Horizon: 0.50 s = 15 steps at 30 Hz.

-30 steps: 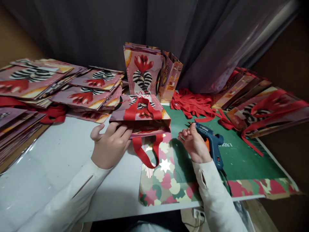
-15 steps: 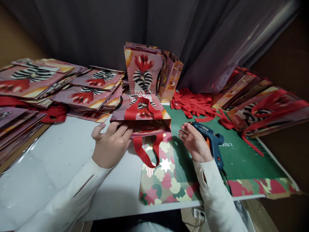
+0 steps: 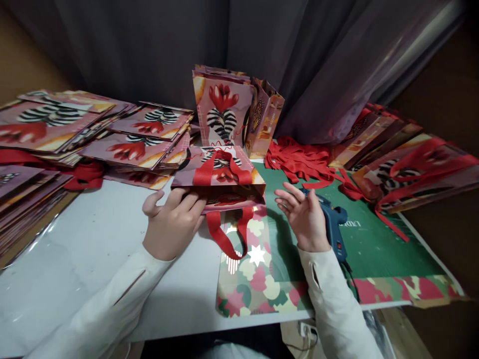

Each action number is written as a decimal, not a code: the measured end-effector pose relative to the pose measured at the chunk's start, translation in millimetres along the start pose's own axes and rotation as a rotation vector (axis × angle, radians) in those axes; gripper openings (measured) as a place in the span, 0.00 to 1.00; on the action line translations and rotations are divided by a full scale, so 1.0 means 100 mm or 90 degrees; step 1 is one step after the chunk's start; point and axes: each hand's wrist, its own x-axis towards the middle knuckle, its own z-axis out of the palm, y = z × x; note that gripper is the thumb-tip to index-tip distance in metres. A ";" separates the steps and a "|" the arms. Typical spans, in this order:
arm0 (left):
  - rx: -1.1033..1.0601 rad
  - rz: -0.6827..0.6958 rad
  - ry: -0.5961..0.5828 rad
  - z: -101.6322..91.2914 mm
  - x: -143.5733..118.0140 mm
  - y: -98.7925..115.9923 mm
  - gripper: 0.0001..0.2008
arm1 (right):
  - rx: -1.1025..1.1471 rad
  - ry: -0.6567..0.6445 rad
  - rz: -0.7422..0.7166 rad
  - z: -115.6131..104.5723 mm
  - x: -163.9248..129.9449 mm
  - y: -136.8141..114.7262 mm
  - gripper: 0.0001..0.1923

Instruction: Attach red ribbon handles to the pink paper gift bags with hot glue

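The left hand (image 3: 172, 224), bare below a white long sleeve, lies palm down with its fingers curled together and pointing toward one o'clock; the thumb sticks out toward eleven o'clock. Its forearm runs off toward seven o'clock. The right hand (image 3: 305, 217), also in a white sleeve, is spread open, palm turned toward nine o'clock, fingers fanned and reaching toward eleven o'clock. Its forearm slants away toward five o'clock. The two hands are well apart.
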 end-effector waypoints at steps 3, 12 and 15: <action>-0.001 0.003 0.002 0.00 0.00 0.00 0.05 | -0.004 0.005 0.001 0.01 -0.01 0.00 0.24; -0.002 -0.001 0.003 -0.01 0.01 0.01 0.05 | 0.019 0.011 0.007 0.05 -0.04 0.02 0.15; -0.003 0.000 0.003 -0.01 0.01 0.01 0.05 | 0.023 0.005 0.008 0.06 -0.05 0.02 0.17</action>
